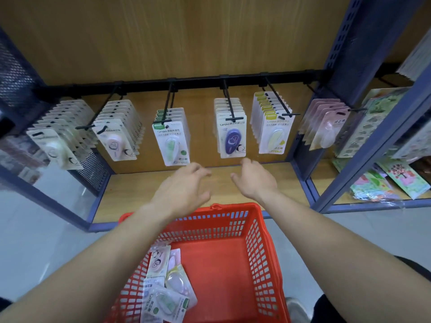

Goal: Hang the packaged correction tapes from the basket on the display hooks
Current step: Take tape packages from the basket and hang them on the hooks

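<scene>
Red basket (224, 264) sits near you, packaged correction tapes (168, 283) heaped in its near left corner. Your left hand (184, 188) and right hand (256, 179) hover below the far display hooks (229, 102), fingers loose, holding nothing.

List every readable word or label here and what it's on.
"Campus": hanging green pack.
"Campus": hanging purple pack.
"Campus": hanging yellow pack.
"Campus": green pack in the red basket.
Chinese lines and all other print: too small or blurred to read.
</scene>
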The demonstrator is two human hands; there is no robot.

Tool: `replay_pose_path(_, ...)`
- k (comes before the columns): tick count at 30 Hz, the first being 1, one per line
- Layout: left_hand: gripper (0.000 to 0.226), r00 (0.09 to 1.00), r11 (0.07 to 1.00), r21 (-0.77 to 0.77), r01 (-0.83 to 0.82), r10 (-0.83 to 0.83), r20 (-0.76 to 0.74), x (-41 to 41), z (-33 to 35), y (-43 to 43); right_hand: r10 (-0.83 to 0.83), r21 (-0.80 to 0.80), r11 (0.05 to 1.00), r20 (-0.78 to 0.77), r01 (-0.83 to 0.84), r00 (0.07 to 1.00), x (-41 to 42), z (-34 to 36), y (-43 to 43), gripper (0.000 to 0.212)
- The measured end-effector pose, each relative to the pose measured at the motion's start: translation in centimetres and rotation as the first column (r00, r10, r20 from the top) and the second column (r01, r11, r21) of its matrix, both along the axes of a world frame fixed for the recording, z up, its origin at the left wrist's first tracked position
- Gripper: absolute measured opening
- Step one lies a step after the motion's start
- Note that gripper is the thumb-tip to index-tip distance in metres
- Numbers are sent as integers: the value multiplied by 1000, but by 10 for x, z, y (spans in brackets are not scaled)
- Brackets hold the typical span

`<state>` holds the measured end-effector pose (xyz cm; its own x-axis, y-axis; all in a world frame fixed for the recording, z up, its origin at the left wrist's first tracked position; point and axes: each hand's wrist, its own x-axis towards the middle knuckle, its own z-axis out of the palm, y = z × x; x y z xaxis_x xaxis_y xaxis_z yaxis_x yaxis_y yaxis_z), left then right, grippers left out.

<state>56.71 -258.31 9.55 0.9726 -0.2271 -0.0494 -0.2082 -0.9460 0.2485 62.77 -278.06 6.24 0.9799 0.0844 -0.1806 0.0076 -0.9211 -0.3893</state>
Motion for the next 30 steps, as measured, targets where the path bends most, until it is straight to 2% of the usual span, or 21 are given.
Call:
replay_pose_path(2, 47, 994, 999, -2, -36, 35, -107, -34, -28, 16, 157, -125, 978, -62, -164, 986, -24, -12, 0, 52)
replay_pose_path(4, 43, 972, 997, 3, -74, 72, -222, -66, -62, 37, 304, -215, 919, -152, -332, 940, -49, -32, 0, 53)
replay_pose_path(6, 44, 931, 992, 39, -121, 127, -341, -98, -96, 62, 388, -221, 866, -266, -448, 882, -75, -60, 2, 53)
replay_pose_path(8, 45, 866, 978, 47, -201, 201, -458, -133, -127, 87, 419, -152, 850, -387, -505, 822, -99, -94, 9, 52)
replay_pose_path(12, 48, 762, 940, 75, -331, 314, -566, -184, -173, 124, 382, -24, 883, -544, -468, 747, -135, -173, 42, 53)
replay_pose_path(14, 53, 736, 927, 71, -367, 337, -587, -193, -185, 129, 344, 18, 913, -574, -408, 744, -149, -207, 64, 52)
replay_pose_path(18, 48, 714, 886, 24, -463, 389, -583, -186, -205, 127, 281, 147, 959, -623, -244, 730, -164, -253, 117, 57)
replay_pose_path(22, 54, 646, 847, 15, -532, 417, -639, -176, -234, 122, 283, 192, 959, -685, -209, 672, -165, -289, 147, 91)
replay_pose_path(24, 60, 609, 828, 35, -559, 439, -661, -170, -250, 119, 277, 205, 961, -692, -187, 666, -160, -302, 146, 99)
replay_pose_path(26, 69, 568, 813, 67, -579, 461, -682, -162, -263, 116, 258, 217, 965, -708, -145, 657, -154, -312, 143, 86)
replay_pose_path(29, 79, 513, 798, 99, -595, 471, -718, -154, -277, 113, 277, 227, 960, -699, -163, 659, -152, -324, 141, 33)
replay_pose_path(30, 80, 505, 801, 107, -590, 468, -725, -153, -281, 114, 282, 237, 958, -687, -161, 670, -152, -329, 140, 29)
